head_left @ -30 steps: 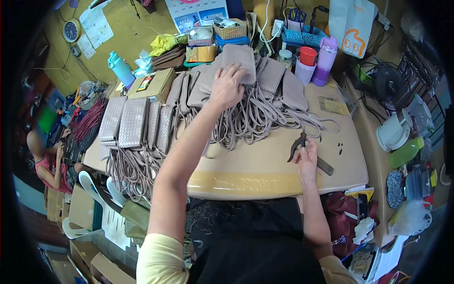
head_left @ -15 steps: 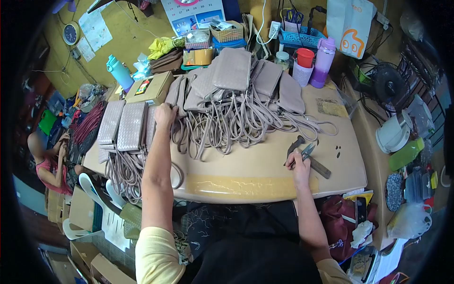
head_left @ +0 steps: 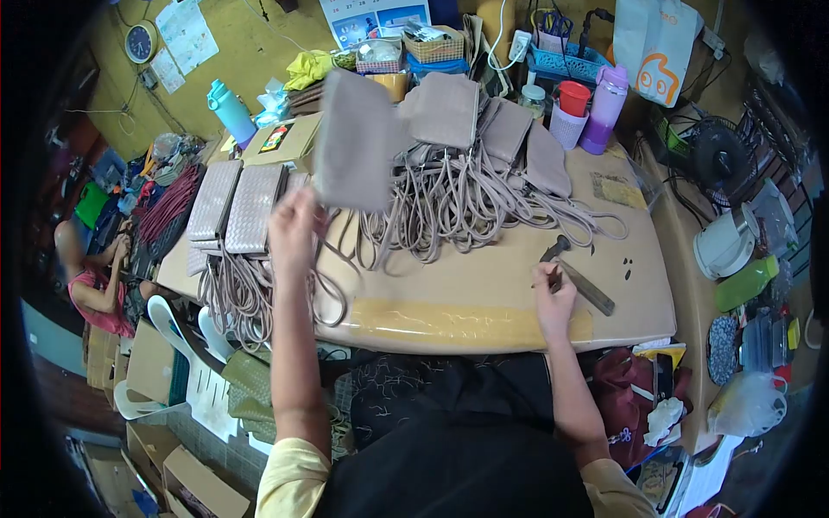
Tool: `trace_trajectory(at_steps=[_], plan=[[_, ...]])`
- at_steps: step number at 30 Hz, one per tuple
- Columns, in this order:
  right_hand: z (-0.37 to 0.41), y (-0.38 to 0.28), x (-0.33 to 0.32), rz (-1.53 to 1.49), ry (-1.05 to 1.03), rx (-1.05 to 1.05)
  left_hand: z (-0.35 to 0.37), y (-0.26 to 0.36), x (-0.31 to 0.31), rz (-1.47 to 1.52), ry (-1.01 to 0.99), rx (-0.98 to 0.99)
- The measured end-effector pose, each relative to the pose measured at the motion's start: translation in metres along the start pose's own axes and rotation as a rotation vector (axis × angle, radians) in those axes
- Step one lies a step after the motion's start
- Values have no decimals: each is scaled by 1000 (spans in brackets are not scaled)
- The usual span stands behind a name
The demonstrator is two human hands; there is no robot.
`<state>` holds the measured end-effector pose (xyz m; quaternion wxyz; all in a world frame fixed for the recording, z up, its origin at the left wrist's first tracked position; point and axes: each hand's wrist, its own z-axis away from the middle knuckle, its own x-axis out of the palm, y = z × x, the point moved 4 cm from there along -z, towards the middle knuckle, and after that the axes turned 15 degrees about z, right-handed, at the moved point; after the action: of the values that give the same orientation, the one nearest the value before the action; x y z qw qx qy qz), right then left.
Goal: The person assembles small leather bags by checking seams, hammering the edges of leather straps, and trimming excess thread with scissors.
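The calendar (head_left: 376,19) at twelve o'clock shows 28 and 29; the white bag (head_left: 654,53) toward two bears unclear lettering.

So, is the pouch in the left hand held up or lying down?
Held up: the left hand grips the pouch near its lower corner, and it partly hides the box.

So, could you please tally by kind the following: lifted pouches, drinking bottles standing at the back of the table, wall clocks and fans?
Lifted pouch, in the left hand: 1
Drinking bottles (teal bottle, purple bottle): 2
Wall clock: 1
Fan: 1
Total: 5
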<state>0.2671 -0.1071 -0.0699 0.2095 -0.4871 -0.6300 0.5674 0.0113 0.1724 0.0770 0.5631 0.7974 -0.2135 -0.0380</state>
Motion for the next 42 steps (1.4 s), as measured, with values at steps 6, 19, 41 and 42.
trace_trajectory(at_steps=[6, 19, 41, 42], plan=[[51, -98, 28, -231, -286, -189, 152, -54, 68, 221, -367, -415], [96, -108, -2, 342, -79, -574, 201, -39, 82, 190, -660, -397], [19, -50, 57, 379, -356, 46, 159, -134, 76, 276, -526, -569], [18, -51, 60, 374, -359, 39, 158, -133, 77, 261, -560, -549]])
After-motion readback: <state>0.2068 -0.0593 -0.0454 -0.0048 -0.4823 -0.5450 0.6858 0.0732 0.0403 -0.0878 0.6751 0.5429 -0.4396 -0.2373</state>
